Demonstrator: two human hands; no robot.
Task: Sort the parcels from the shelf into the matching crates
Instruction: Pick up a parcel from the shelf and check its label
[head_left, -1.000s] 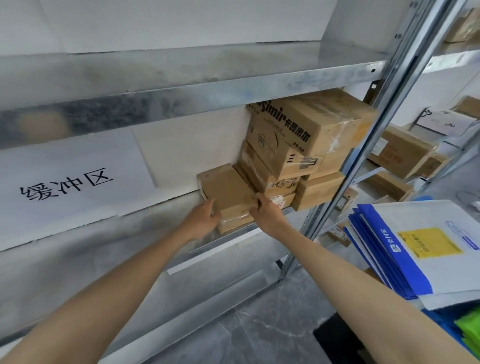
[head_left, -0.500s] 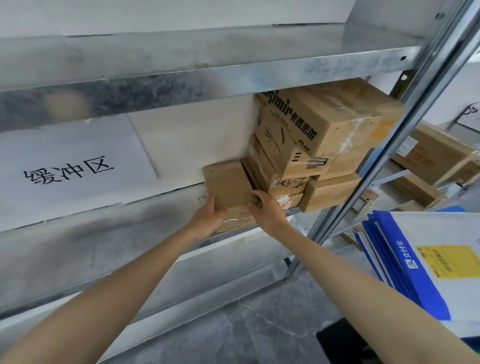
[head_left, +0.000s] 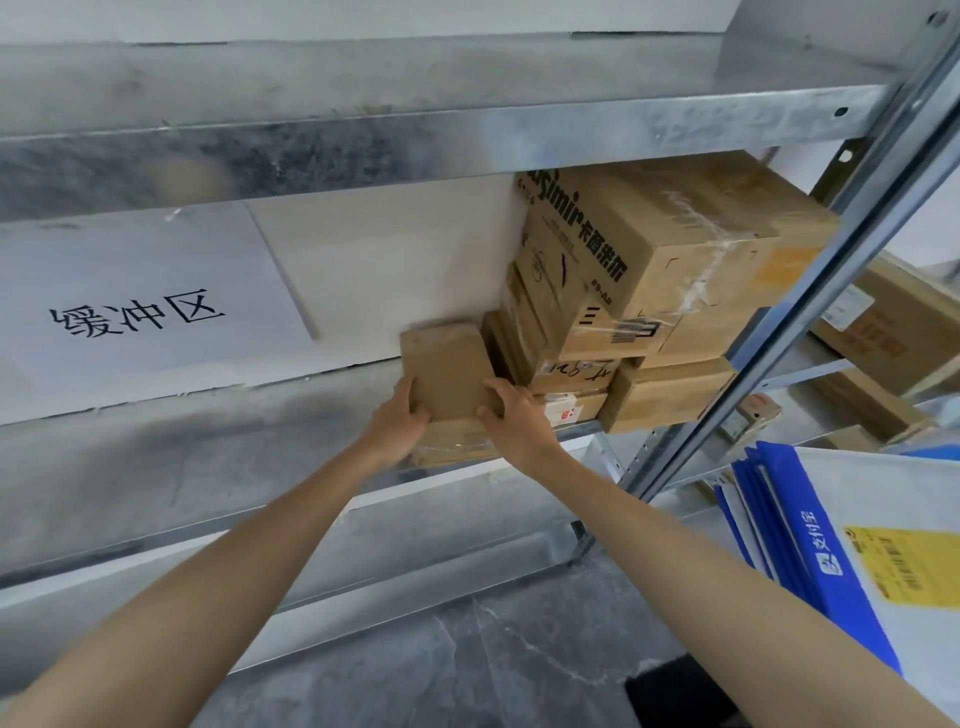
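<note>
Both hands are on one small brown box (head_left: 447, 371) that sits on the metal shelf (head_left: 208, 467), close to its front edge. The left hand (head_left: 397, 421) holds the box's left side, with the thumb on top. The right hand (head_left: 514, 415) holds the right side, and its fingers (head_left: 493, 402) curl over the top corner. Both hands are closed around the box — one on each side.

The box lies on top of another flat parcel (head_left: 454, 449) wrapped in clear tape. Just to its right is a pile of brown boxes (head_left: 623, 291), touching or almost touching it. The biggest box, on top of the pile, has black letters on its side.

A white paper sign (head_left: 140, 312) with black writing hangs on the wall behind the shelf, off to the left. At the lower right is a stack of white and blue mail bags (head_left: 810, 530) — the top one has a yellow label (head_left: 906, 566).
</note>
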